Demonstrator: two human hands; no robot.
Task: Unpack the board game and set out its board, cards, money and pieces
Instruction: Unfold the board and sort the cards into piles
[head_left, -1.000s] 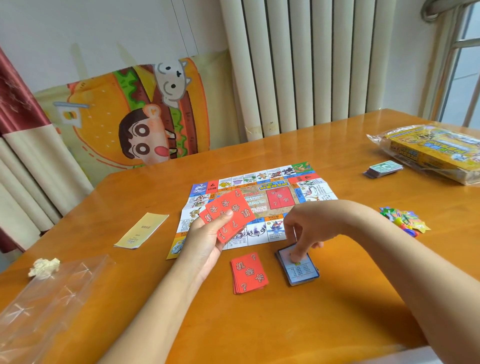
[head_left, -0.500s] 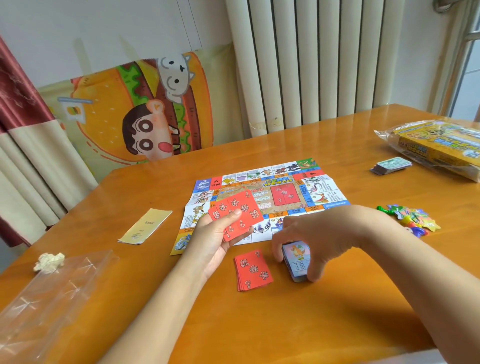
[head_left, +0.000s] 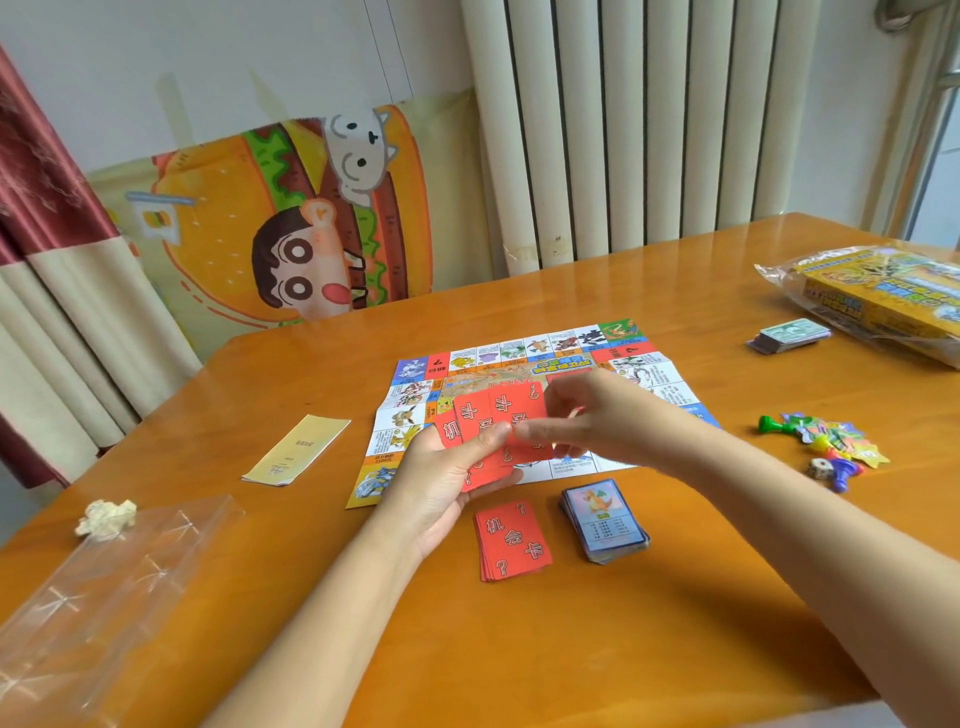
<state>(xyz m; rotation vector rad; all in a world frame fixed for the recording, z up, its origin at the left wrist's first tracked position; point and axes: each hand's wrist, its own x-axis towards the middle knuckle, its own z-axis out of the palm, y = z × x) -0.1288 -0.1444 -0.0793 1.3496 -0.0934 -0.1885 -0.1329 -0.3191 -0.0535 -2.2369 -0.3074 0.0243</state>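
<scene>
The colourful paper board (head_left: 524, 358) lies unfolded mid-table. Above its near edge, my left hand (head_left: 447, 478) holds a fan of red cards (head_left: 498, 421), thumb across them. My right hand (head_left: 587, 415) reaches in from the right and pinches the rightmost red card of the fan. On the table just below lie a stack of red cards (head_left: 511, 540) and a stack of blue picture cards (head_left: 602, 519). Paper money (head_left: 789, 335) sits in a pile at the right. Coloured pawns, tokens and a die (head_left: 826, 447) lie in a small heap right of the board.
The game box in its plastic wrap (head_left: 883, 296) rests at the far right edge. A folded yellow leaflet (head_left: 296, 452) lies left of the board. A clear plastic bag (head_left: 104, 587) and a crumpled paper ball (head_left: 106, 517) are at the near left.
My right hand let go of the blue card stack, which now lies squared on the table, and rose to the red fan in my left hand. The camera view shifted slightly.
</scene>
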